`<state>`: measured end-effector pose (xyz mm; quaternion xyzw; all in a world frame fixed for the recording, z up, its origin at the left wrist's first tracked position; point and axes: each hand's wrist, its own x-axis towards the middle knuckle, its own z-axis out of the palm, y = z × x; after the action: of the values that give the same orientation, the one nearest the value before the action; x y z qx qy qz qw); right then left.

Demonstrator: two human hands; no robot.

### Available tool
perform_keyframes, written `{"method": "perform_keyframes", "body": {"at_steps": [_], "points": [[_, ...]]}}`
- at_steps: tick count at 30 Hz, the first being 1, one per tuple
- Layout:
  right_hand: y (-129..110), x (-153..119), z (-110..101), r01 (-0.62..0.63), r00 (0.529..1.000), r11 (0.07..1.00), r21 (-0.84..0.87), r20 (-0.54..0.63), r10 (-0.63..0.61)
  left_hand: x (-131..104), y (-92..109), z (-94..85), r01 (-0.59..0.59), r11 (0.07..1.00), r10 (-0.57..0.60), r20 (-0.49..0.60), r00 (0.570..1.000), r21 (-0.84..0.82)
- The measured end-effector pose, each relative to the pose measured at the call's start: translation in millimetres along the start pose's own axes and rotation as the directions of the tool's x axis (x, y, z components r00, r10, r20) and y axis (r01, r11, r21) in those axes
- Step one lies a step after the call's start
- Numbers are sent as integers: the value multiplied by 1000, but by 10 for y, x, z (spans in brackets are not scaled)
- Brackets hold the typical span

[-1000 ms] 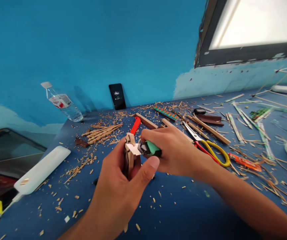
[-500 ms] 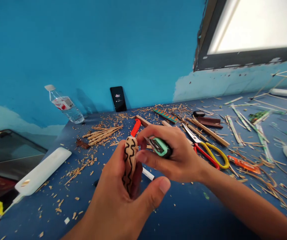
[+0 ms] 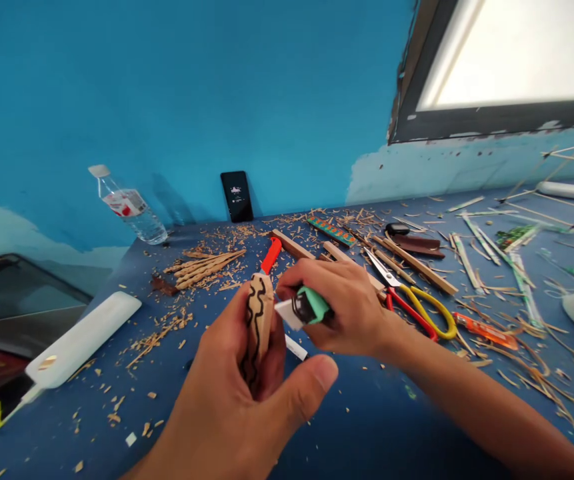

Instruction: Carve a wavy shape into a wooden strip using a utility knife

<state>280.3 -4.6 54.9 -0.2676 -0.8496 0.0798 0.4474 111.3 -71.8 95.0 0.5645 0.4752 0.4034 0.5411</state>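
A light wooden piece (image 3: 261, 313) with black wavy lines drawn on it stands upright in my left hand (image 3: 231, 380), fingers wrapped round it and thumb stretched out to the right. My right hand (image 3: 351, 303) grips a green utility knife (image 3: 311, 307). Its pale blade end points left, close beside the upper right side of the wood; whether it touches I cannot tell. Just beyond the wood lies a red-handled tool (image 3: 271, 255), partly hidden. Below my right hand a white strip (image 3: 296, 347) rests on the table.
Scissors (image 3: 429, 310) with red and yellow handles and an orange cutter (image 3: 487, 331) lie right. Wood sticks (image 3: 207, 269), shavings and a white lamp-like bar (image 3: 87, 340) are left. A bottle (image 3: 131, 205) and phone (image 3: 237, 197) stand by the wall.
My right hand has turned the utility knife, so its pale blade end now shows and points left. It has drawn slightly away from the wood, while my left hand has barely moved.
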Motion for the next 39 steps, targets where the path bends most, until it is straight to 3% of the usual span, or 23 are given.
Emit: {"method": "perform_keyframes", "body": {"at_steps": [3,5,11,16,20,23,25,27,29,31,34,37,39], "points": [[17,46,10,-101,991,985,140,-75,112,-22,28,24,6,999,-3,-80,997,38],[17,77,-36,-109,991,973,205,-54,123,-25,11,27,23,999,-19,-113,993,36],[-71,95,-204,-129,969,975,182,233,84,5,-44,-48,12,1000,-12,-3,1000,19],[-150,65,-181,-219,958,960,176,223,178,23,-69,-67,-27,998,26,28,999,59],[-171,82,-148,-382,922,835,397,222,317,39,-161,-82,-18,992,25,60,998,-124],[-146,113,-153,-437,899,723,536,249,359,72,-182,-113,-147,977,140,-55,989,-154],[-111,126,-169,-445,895,659,607,292,336,104,-164,-147,-314,948,319,-166,933,55],[-74,126,-184,-458,888,602,654,368,275,140,-140,-183,-441,858,490,-157,858,264],[-45,116,-182,-454,887,570,685,410,213,166,-126,-209,-473,824,528,-120,841,311],[-28,105,-161,-414,909,574,706,345,232,176,-122,-221,-441,862,478,-115,871,250],[-22,95,-136,-348,920,648,677,112,377,166,-125,-220,-376,918,391,-127,912,125],[-42,103,-167,-325,893,714,620,-47,448,148,-121,-210,-202,968,208,30,978,-151],[-76,115,-208,-306,893,732,608,-83,442,132,-111,-196,-15,973,62,198,978,-231]]}}
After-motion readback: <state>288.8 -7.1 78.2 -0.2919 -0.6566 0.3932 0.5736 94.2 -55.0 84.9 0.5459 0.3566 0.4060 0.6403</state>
